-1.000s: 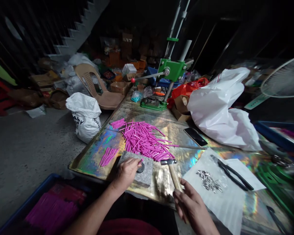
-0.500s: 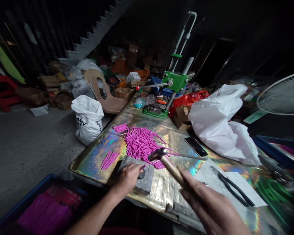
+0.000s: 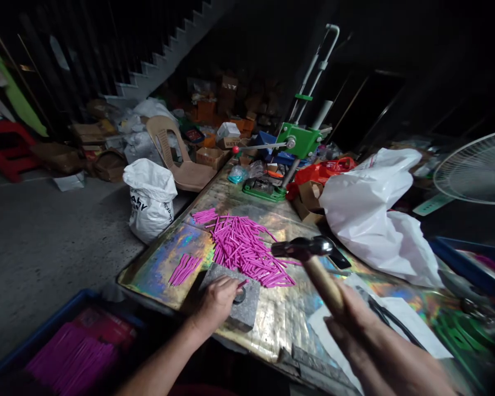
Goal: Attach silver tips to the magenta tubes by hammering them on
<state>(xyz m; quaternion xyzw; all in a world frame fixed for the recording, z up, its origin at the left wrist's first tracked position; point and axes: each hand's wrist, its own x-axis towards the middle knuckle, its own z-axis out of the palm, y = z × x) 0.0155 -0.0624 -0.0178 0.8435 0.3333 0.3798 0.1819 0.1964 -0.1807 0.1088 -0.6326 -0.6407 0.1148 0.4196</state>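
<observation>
My left hand (image 3: 220, 301) is closed on a short pink stick (image 3: 243, 284), its end poking out past the fingertips. It rests over a grey stone block (image 3: 244, 319), beside a dark round piece (image 3: 240, 296) on the block's top. My right hand (image 3: 355, 324) grips the wooden handle of a hammer (image 3: 303, 248), whose dark metal head is raised above the table, right of the block. Behind the block lies a big pile of pink sticks (image 3: 243, 245). A smaller bunch of pink sticks (image 3: 185, 269) lies to its left.
A green hand press (image 3: 299, 140) stands at the table's far end. Pliers (image 3: 396, 322) lie on white paper at the right, near a phone (image 3: 339, 257) and a white plastic bag (image 3: 367, 203). A blue crate (image 3: 72, 308) stands lower left, a white sack (image 3: 150, 203) behind it.
My right hand has lifted the hammer up and to the right, away from the block. My left hand stays at the block with the pink stick.
</observation>
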